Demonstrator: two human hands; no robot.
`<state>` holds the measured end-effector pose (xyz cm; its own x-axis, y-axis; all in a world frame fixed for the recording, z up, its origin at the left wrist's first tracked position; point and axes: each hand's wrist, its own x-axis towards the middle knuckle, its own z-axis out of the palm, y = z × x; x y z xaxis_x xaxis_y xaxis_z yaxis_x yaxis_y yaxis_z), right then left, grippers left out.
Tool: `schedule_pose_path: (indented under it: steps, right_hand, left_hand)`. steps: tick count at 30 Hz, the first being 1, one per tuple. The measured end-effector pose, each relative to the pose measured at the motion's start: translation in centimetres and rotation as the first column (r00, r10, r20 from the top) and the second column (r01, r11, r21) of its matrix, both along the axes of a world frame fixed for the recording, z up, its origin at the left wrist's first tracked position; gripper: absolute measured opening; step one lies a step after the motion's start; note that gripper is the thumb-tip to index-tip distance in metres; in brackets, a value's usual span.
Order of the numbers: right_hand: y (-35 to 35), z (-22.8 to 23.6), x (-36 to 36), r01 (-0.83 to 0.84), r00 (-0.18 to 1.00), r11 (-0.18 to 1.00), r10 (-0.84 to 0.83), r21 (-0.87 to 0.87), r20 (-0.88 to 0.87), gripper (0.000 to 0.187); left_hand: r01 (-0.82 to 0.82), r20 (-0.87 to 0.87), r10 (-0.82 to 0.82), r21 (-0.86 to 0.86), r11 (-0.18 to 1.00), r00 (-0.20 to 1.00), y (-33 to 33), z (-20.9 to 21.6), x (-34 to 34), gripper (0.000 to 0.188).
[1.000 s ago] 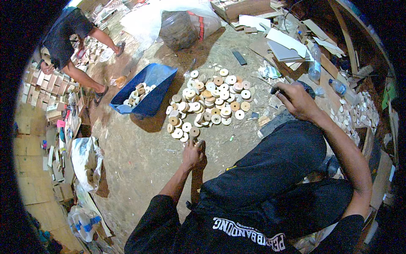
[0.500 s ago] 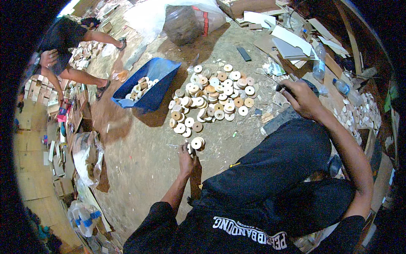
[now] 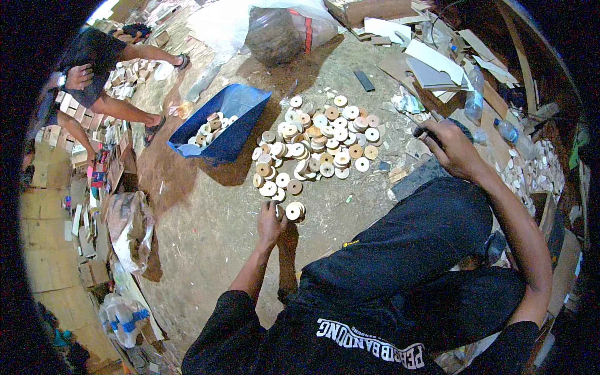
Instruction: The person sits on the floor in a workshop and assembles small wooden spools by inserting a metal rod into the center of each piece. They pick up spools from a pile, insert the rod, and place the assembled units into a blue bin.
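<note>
Several round wooden discs with centre holes lie in a loose pile (image 3: 325,139) on the floor in front of me. Closer to me stands a small stack of discs (image 3: 294,211). Just left of this stack is my left hand (image 3: 270,223), its fingers stretched toward the near edge of the pile and partly apart, with no held thing visible. My right hand (image 3: 455,149), raised over my right knee, is closed around the dark handle of a thin tool (image 3: 418,132); the tool's exact kind is unclear.
A blue scoop-shaped plastic container (image 3: 219,147) holds more discs, left of the pile. Beyond it, another person's leg (image 3: 128,111) shows. A large clear sack (image 3: 275,34) stands at the back. Board scraps (image 3: 437,65) and plastic bottles (image 3: 475,94) lie to the right.
My left hand has shifted slightly forward and left, from beside the small stack toward the pile's near edge. My right hand stays closed on the tool in nearly the same place.
</note>
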<state>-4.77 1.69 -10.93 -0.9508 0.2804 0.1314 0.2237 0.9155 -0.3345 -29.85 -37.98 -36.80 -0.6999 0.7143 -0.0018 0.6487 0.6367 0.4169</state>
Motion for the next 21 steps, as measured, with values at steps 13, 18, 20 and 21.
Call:
schedule_pose_path:
  steps: [13,18,20,21]
  right_hand:
    - [-0.7,0.8,-0.3,-0.018,1.0,0.999,0.019,-0.04,0.007,0.017]
    - [-0.5,0.7,-0.2,0.034,0.996,0.996,-0.026,-0.082,0.088,0.018]
    - [-0.5,0.6,-0.1,0.0,0.999,0.993,0.004,-0.117,0.035,0.017]
    - [-0.5,0.5,-0.1,-0.016,1.0,0.991,0.018,-0.132,0.015,0.017]
  left_hand:
    - [0.164,0.041,-0.16,-0.124,0.979,0.986,4.9,-2.0,2.2,0.042]
    - [0.104,0.11,-0.087,-0.157,0.982,0.99,5.4,-2.3,2.1,0.035]
    - [0.076,0.135,-0.062,-0.102,0.992,0.989,5.7,-1.6,1.9,0.032]
    - [0.062,0.121,-0.055,-0.057,0.996,0.991,6.0,-1.1,1.8,0.031]
